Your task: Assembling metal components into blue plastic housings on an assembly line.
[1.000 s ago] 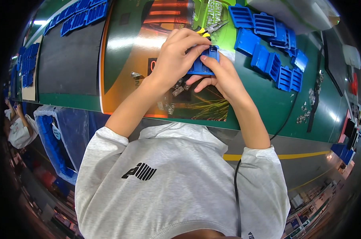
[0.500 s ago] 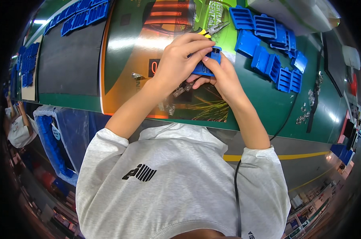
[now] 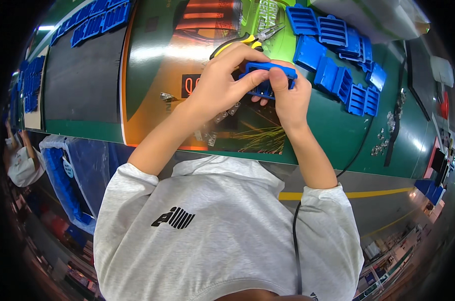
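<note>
Between my two hands, over the printed mat, I hold a blue plastic battery holder [image 3: 265,66] with slots inside. My left hand [image 3: 221,80] is closed round its left side, thumb pressed along the near edge. On the right side my right hand [image 3: 291,95] grips it, with the thumb bent against the near edge beside the left thumb. Fingers cover much of the holder. Yellow-and-black needle-nose pliers [image 3: 247,38] lie just beyond my left hand. Small metal contact pieces [image 3: 221,117] rest on the mat below the hands.
More blue holders [image 3: 332,31] lie heaped to the right; others [image 3: 115,16] sit in rows at the far left beside a dark grey pad [image 3: 84,78]. Loose metal bits [image 3: 381,143] lie at right near a black cable [image 3: 366,138]. A plastic-lined blue bin [image 3: 58,165] stands at left.
The holder has been tilted and turned, so its long edge now faces up between my thumbs. My hands have shifted round it, and more of the pliers shows.
</note>
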A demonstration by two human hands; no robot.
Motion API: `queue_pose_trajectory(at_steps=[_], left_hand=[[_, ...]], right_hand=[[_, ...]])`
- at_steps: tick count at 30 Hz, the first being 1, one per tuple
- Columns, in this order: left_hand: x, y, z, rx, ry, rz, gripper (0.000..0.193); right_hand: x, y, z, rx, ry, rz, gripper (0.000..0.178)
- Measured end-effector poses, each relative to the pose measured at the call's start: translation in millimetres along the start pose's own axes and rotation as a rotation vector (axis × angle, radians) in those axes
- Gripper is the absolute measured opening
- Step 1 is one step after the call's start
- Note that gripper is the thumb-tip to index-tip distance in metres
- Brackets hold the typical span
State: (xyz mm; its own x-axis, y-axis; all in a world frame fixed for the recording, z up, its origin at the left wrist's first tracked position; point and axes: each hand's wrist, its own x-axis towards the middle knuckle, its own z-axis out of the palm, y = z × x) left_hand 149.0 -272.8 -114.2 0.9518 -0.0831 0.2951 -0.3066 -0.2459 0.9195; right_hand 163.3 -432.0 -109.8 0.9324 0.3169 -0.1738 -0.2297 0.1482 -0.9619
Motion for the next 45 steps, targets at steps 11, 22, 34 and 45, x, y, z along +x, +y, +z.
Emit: queue_pose_trajectory(at_steps=[11,22,34,45], left_hand=[[1,2,0,-0.112,-0.012,0.083,0.021],[0,2,0,-0.108,-0.006,0.26,0.026],[2,2,-6,0.031,-0.063,0.154,0.026],[-36,66,-96,0.395,0.243,-0.066,0.018]], right_hand=[[2,8,-11,-0.132,-0.076,-0.233,0.053],[9,8,-23,-0.567,0.011,-0.827,0.049],[4,6,-14,-0.121,-0.088,-0.334,0.058],[11,5,-12,-0.016,0.021,-0.144,0.056]])
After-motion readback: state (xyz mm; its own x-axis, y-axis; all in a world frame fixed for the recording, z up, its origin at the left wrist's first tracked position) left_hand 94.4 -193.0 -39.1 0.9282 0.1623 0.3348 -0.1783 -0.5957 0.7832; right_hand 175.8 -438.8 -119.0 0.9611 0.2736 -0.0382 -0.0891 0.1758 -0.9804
